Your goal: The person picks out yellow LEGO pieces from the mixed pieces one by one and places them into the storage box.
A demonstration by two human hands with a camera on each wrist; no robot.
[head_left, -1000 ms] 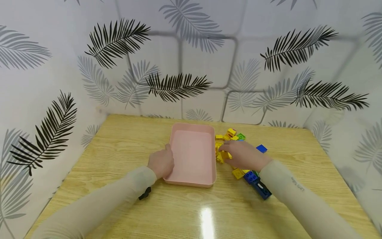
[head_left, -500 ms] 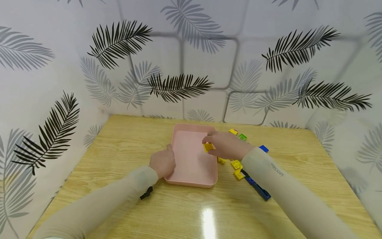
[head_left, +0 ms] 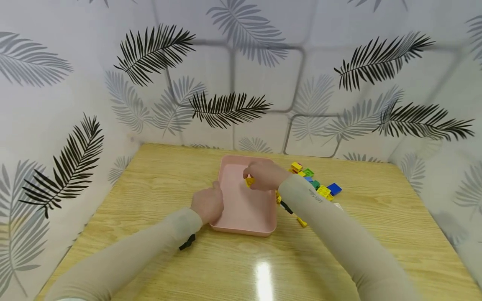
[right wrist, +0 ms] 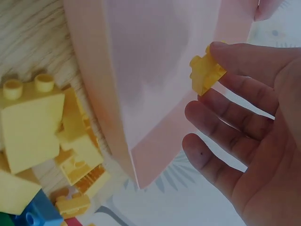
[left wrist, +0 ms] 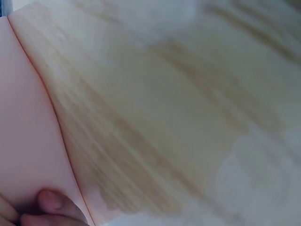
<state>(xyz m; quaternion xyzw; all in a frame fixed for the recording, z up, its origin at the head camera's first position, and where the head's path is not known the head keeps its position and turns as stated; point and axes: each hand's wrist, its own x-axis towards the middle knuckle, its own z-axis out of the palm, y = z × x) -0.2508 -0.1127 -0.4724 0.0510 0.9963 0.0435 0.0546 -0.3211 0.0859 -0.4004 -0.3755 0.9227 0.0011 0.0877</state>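
Observation:
My right hand (head_left: 265,175) is over the pink tray (head_left: 241,230), pinching a yellow toy brick (right wrist: 205,73) between thumb and fingers. In the right wrist view the brick shows studs on one side, and the other fingers are spread below it. The tray's bottom has no bricks on its visible part. My left hand (head_left: 208,204) grips the tray's left wall; in the left wrist view its fingertips (left wrist: 51,200) show against the pink wall at the bottom left.
Beside the tray's right wall lies a loose pile of yellow bricks (right wrist: 33,127), with a blue brick (head_left: 334,189) and a green brick (head_left: 308,172) among them. A small black object (head_left: 187,242) shows under the left wrist. A patterned wall stands behind the wooden table (head_left: 169,167).
My right hand has moved left from the brick pile to over the tray, carrying the yellow brick. The left hand stays on the tray's wall.

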